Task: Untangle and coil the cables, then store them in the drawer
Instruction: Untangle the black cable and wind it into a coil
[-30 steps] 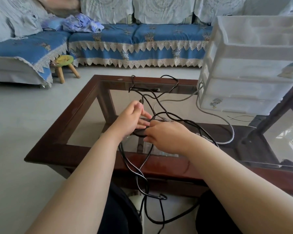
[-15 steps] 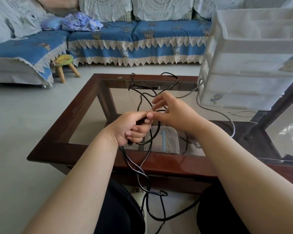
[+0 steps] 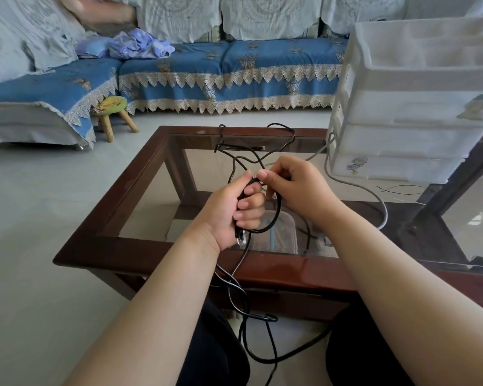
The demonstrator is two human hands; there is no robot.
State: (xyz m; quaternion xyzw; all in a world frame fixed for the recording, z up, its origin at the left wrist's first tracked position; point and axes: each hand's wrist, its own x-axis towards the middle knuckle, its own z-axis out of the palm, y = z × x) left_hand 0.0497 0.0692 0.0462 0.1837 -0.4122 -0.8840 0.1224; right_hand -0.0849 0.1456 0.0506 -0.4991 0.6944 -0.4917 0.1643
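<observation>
Two hands meet above the glass table (image 3: 140, 174). The left hand (image 3: 232, 213) is curled tight round a black cable (image 3: 276, 215), its clear plug (image 3: 239, 238) poking out below the fist. The right hand (image 3: 296, 188) pinches the same cable between thumb and fingers at the top of one small loop. The cable's slack hangs off the near edge. One grey cable (image 3: 374, 196) lies beside one white four-drawer unit (image 3: 418, 107).
</observation>
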